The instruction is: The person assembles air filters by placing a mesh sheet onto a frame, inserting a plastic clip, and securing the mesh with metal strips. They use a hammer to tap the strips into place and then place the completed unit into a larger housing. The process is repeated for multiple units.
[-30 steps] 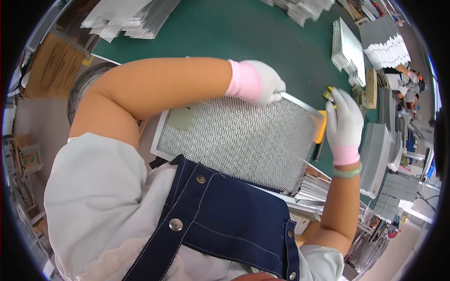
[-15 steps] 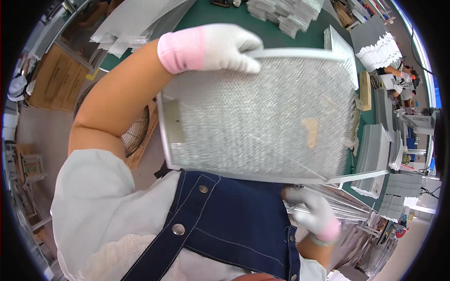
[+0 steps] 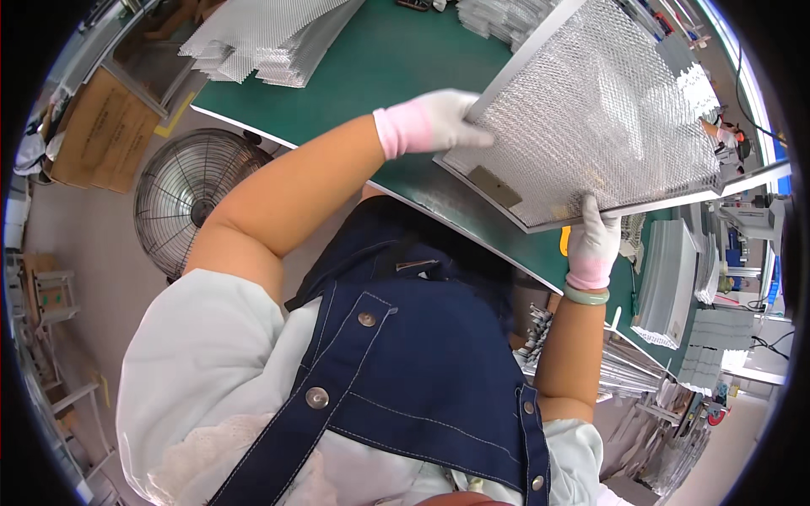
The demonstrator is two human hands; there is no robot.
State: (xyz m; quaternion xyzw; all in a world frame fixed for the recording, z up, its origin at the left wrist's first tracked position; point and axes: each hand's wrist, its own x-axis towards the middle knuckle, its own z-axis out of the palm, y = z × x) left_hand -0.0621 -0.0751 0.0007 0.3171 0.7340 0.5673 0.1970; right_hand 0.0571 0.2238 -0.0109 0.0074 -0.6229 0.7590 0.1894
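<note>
The framed metal mesh filter panel (image 3: 599,110) was held tilted above the green worktop (image 3: 380,63). The left hand (image 3: 439,122) gripped its left edge; the right hand (image 3: 593,244) grasped its near edge. Mesh sheets (image 3: 270,34) lay stacked far left; a floor fan (image 3: 190,198) stood left.

Bright, even light; sharp centre, fisheye-bent edges, black rim
</note>
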